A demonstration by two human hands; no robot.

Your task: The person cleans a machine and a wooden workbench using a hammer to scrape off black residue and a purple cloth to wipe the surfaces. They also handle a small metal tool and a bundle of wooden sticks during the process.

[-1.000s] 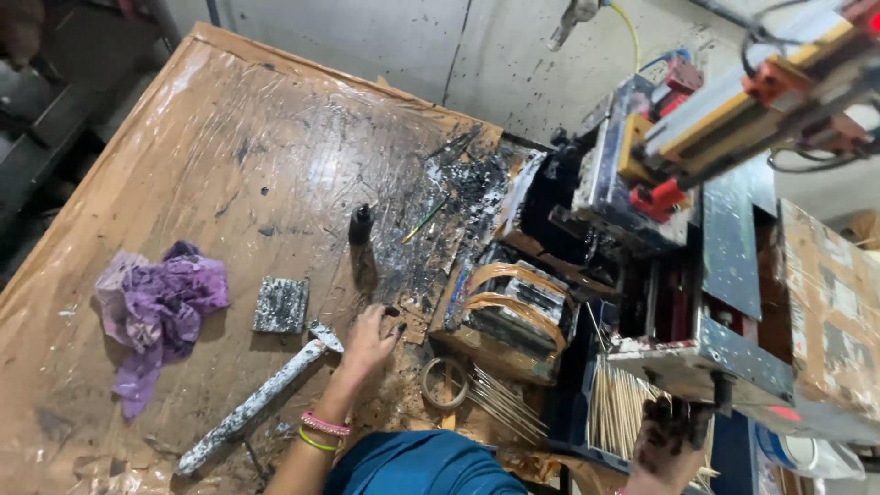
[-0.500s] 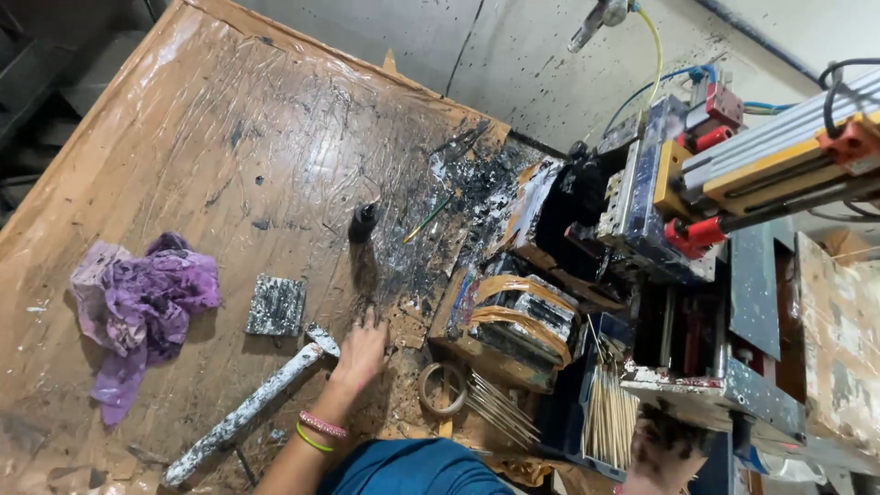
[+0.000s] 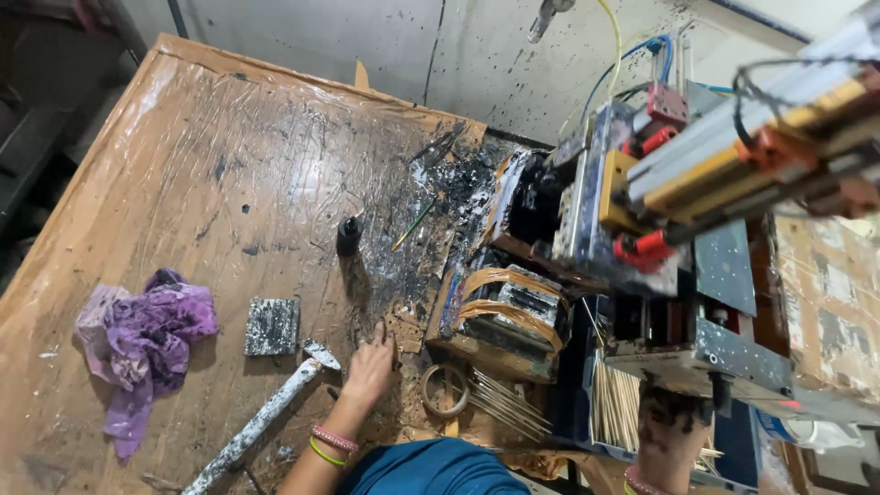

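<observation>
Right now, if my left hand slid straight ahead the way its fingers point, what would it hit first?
Probably the small black round cap standing on the plastic-covered brown table; left hand points roughly toward it, though depth is unclear.

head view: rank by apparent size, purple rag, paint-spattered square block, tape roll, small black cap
1. purple rag, clearly the largest.
2. paint-spattered square block.
3. tape roll, close to the block in spread, so that pair is unsure.
4. small black cap, smallest, though it lies farther from the camera.

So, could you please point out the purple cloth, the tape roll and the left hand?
purple cloth [image 3: 142,339], head view, middle of the bundle
tape roll [image 3: 445,391], head view, its ring
left hand [image 3: 369,367], head view, back of the hand
</observation>
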